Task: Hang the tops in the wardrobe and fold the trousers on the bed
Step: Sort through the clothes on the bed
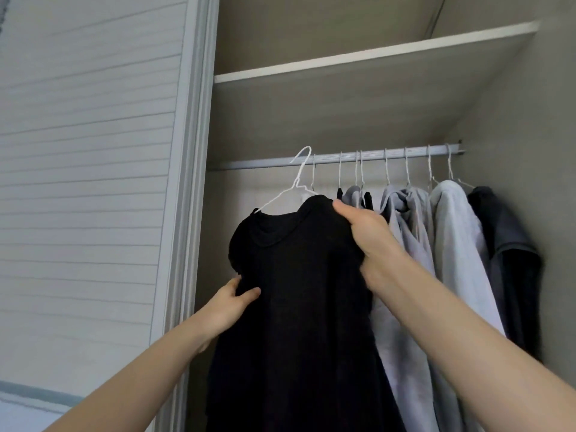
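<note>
A: Head view, hands?
B: Right hand [367, 232] clamped on the shoulder of a black fabric top [299, 307]; left hand [232, 302] pinching its sleeve edge.
A: Where's the top?
B: On a white wire hanger [293, 185], hook at the silver wardrobe rail [343, 157], left of hung grey garments [430, 244].
</note>
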{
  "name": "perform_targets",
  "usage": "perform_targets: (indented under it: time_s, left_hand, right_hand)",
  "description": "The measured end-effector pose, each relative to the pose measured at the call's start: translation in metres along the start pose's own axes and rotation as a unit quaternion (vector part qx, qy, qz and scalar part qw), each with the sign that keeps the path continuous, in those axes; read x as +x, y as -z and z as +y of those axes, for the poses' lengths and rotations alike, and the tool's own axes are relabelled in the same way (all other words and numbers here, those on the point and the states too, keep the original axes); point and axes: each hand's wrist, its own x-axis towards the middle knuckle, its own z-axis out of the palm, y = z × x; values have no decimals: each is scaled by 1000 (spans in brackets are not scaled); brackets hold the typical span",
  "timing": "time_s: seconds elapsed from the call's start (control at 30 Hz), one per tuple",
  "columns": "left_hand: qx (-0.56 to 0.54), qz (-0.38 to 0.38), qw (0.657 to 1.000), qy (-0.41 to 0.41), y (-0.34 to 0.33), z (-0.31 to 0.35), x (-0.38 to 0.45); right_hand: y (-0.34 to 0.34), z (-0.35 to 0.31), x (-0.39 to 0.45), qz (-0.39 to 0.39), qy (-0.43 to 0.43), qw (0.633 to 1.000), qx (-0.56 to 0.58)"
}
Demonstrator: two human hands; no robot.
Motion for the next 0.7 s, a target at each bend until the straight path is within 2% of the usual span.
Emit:
perform_targets:
  time_s: [0.1,0.17,0.23,0.27,0.37,0.43,0.53,0.7]
  left_hand:
    - [-9,-65,997,-26,2,18,3]
    - [-109,-93,989,-34,-1,33,1]
    - [-178,-74,979,-58,1,42,4]
    - [-176,-57,980,-78,2,43,7]
    - [-52,-9,986,-157,2,40,20]
    - [51,69,982,-167,3,29,36]
    - [113,169,968,-146,6,17,59]
    - [165,213,959,-92,4,-12,95]
  right_hand:
    - [-38,11,26,-30,15,999,27]
    - [-63,20,49,-48,23,998,15]
    - [-88,27,75,-59,34,997,-20]
    - [-98,29,86,-69,38,996,-37]
    - [-123,35,122,-86,40,992,-87]
    - [-130,37,142,-93,28,988,-119]
    - [-134,42,171,-93,48,983,-152]
    - [-115,61,218,-12,93,971,-219]
